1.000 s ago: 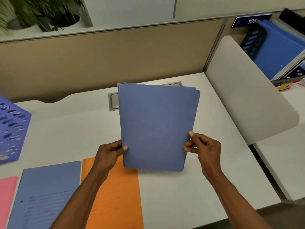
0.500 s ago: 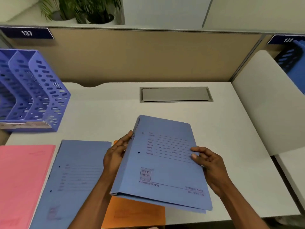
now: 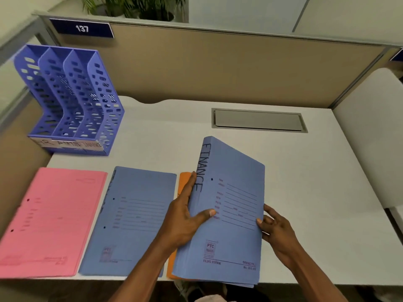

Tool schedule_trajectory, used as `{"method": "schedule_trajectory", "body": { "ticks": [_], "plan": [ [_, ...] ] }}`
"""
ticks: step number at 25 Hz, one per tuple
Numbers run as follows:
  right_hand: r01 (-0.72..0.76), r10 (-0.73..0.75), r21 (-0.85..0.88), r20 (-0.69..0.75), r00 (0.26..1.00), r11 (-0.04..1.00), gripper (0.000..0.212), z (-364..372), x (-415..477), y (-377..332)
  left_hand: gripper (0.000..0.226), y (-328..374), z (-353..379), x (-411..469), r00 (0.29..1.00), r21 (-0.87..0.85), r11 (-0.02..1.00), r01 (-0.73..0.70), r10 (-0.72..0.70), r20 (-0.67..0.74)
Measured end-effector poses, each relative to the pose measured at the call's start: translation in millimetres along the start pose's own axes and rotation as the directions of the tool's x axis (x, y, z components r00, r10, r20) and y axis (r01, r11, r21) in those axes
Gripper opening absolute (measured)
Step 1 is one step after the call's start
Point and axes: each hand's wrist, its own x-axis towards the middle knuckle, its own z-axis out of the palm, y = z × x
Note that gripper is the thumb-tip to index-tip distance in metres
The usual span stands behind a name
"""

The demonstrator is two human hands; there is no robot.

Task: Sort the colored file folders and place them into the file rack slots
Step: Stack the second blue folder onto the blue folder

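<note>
White desk (image 3: 305, 171) with grey cable hatch (image 3: 258, 120) set flush near the rear. Tan partition (image 3: 218, 66) behind carries a blue plate (image 3: 81, 29) marked 137; white side panel (image 3: 370, 138) to the right, plants (image 3: 135, 7) beyond

"FINANCE" on folder (image 3: 229, 214) — "137" on sign (image 3: 81, 29)

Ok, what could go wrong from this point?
1. The FINANCE folder, held tilted between left hand and right hand, shows layered sheet edges at its low end; sheets might slip out.
2. Labels on the rack are hard to read, and a second blue folder lies nearby, so a mis-slot seems possible.
</note>
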Motion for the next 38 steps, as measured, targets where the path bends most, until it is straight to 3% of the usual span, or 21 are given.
{"method": "schedule_trajectory", "body": {
  "ticks": [10,19,25,32,38],
  "plan": [
    [-0.072,0.072,-0.012,-0.031,0.997,0.997,0.059,19.5,-4.3,7.0,0.100,14.9,5.6,-22.7,0.998,0.060,0.996,-0.063,0.062,0.011],
    [-0.048,0.047,0.015,0.064,0.997,0.999,0.067,12.3,1.0,-8.2,0.099,32.0,27.1,-29.4,0.995,0.071,0.995,-0.072,0.076,-0.059],
    [-0.040,0.041,-0.010,0.115,0.992,0.999,0.058,3.9,2.2,-4.1,0.093,43.9,57.4,-37.7,0.992,0.209,0.974,-0.090,0.105,-0.063],
    [0.027,-0.005,-0.088,0.239,0.971,0.996,0.060,16.7,4.1,-11.7,0.090,24.6,13.4,-57.3,0.935,0.308,0.948,0.081,0.034,-0.352],
    [0.108,-0.037,-0.200,0.327,0.944,0.974,0.071,84.4,5.9,-24.4,0.091,-13.8,-62.3,-63.0,0.906,0.268,0.949,0.167,-0.041,-0.421]
  ]
}}
